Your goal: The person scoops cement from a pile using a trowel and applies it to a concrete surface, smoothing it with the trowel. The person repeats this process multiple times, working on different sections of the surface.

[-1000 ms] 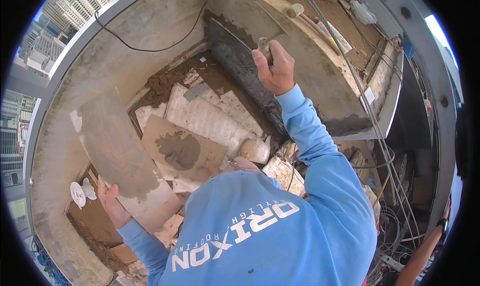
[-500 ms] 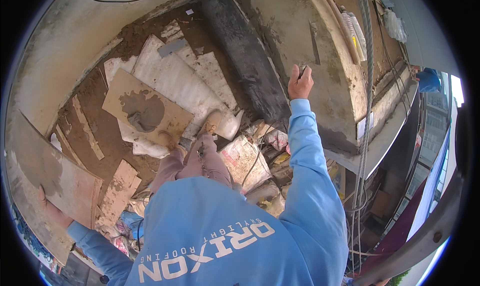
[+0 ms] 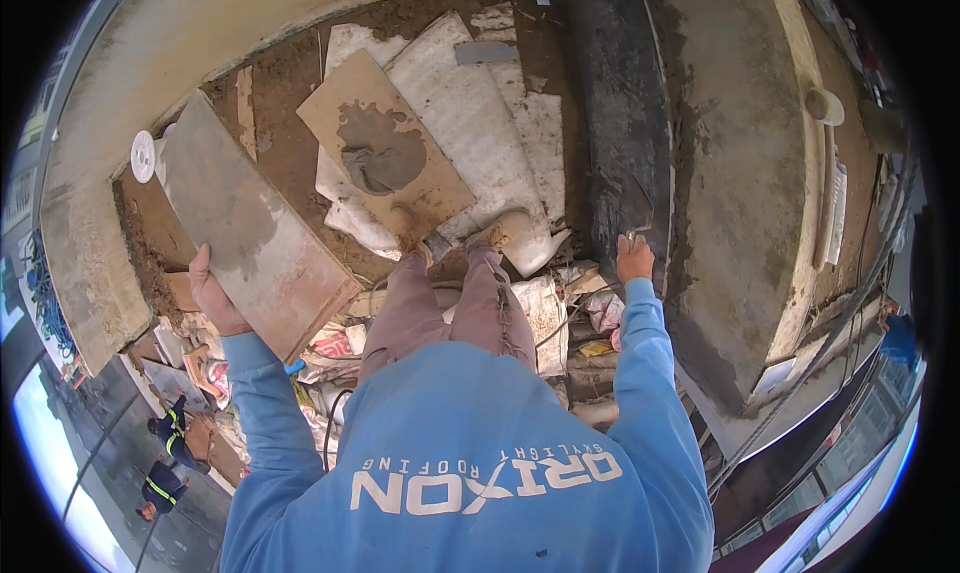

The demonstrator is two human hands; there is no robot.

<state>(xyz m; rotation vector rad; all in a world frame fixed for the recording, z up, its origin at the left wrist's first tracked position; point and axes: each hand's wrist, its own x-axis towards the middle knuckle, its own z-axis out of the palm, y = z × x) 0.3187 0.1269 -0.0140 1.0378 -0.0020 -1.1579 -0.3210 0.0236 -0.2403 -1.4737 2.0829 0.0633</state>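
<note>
My left hand (image 3: 215,298) grips the side edge of a flat board (image 3: 285,268), which is smeared with grey wet mortar and tilted up at my left. In my right hand (image 3: 635,261) is the handle of a trowel (image 3: 643,213). Its blade lies against a dark, wet-looking strip (image 3: 625,93) that runs along the base of the grey plastered wall (image 3: 735,173); whether it presses there I cannot tell. In front of my feet, a second board (image 3: 335,103) carries a heap of wet mortar (image 3: 385,163).
Stained white sheets (image 3: 450,93) cover part of the brown dirt floor. Bags and rubble (image 3: 600,313) crowd around my legs. A rope (image 3: 850,303) hangs at the right. Far below on the left are two people (image 3: 170,463) in dark clothing with reflective bands.
My right hand and the trowel have come down from the plastered wall to the dark strip. My left hand has raised the board nearer my front. The view has turned left.
</note>
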